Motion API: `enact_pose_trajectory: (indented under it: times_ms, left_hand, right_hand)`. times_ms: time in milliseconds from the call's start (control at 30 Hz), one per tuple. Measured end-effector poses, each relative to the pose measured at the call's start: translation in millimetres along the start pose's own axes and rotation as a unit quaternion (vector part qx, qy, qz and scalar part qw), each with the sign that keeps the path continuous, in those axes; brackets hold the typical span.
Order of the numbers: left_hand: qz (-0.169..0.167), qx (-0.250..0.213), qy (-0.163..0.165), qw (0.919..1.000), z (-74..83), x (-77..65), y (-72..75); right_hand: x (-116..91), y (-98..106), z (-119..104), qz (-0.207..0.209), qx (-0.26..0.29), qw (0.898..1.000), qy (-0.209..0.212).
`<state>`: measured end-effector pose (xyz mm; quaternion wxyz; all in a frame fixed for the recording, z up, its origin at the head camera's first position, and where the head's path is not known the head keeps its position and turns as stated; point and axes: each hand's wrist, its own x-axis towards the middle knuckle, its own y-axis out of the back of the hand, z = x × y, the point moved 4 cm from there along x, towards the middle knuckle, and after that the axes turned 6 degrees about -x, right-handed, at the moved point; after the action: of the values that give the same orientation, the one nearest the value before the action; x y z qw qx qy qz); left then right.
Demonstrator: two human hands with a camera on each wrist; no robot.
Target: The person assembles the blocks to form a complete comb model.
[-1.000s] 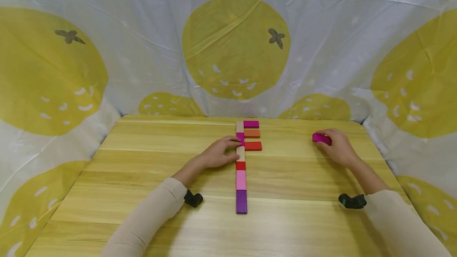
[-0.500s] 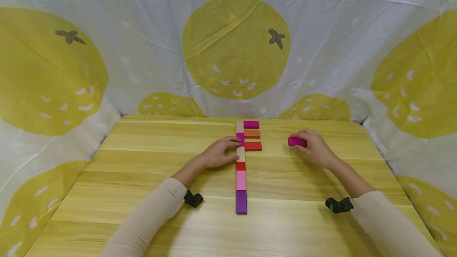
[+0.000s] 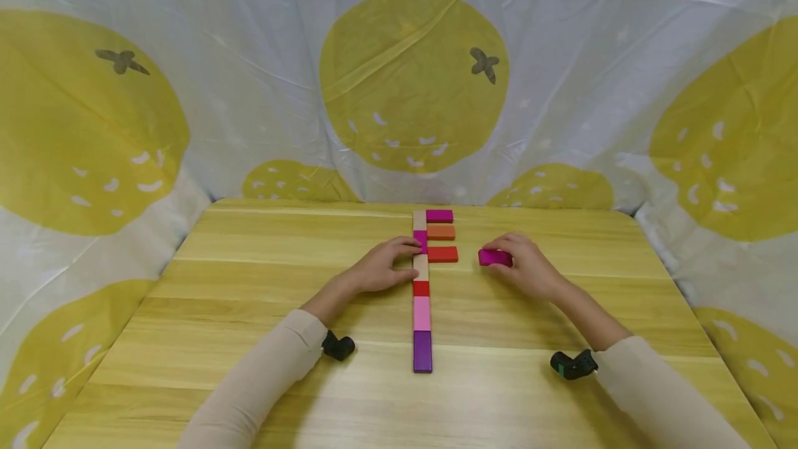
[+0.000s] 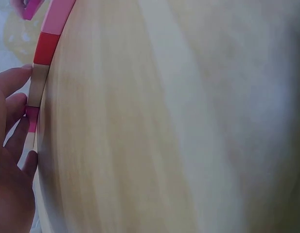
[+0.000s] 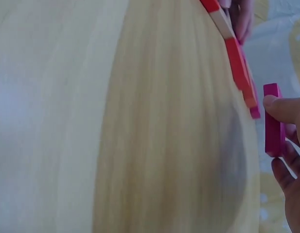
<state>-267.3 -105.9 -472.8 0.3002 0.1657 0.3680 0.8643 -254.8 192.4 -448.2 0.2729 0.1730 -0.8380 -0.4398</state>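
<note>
A column of coloured wooden blocks runs from a purple block (image 3: 422, 351) through a pink block (image 3: 422, 313) and a small red block (image 3: 421, 289) to natural wood and magenta ones. Three blocks stick out rightward near its far end: magenta (image 3: 439, 216), orange (image 3: 440, 233) and red (image 3: 442, 254). My left hand (image 3: 383, 267) rests with its fingertips at the column's left side, by the magenta and natural wood blocks (image 4: 39, 85). To the right of the red sideways block, my right hand (image 3: 530, 267) pinches a magenta block (image 5: 273, 121) between thumb and fingers, above the table.
The wooden table (image 3: 299, 241) ends at a far edge just behind the column. A white cloth with yellow fruit prints (image 3: 411, 82) hangs behind and on both sides. Each wrist carries a black camera (image 3: 573, 364).
My right hand has moved leftward and slightly nearer with the magenta block, closing the distance to the column. The left hand and the laid blocks keep their places.
</note>
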Motion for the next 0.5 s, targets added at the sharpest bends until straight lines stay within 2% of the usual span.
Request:
enact_pose_trajectory:
  times_ms: [267, 500]
  left_hand:
    - [-0.004, -0.010, 0.006, 0.9999, -0.5, 0.0, -0.1]
    - [-0.003, -0.019, 0.006, 0.9998, -1.8, 0.3, -0.7]
  right_hand:
    - [9, -24, -21, -0.048, 0.020, 0.999, -0.013]
    - [18, -43, -37, -0.072, 0.025, 0.997, -0.004]
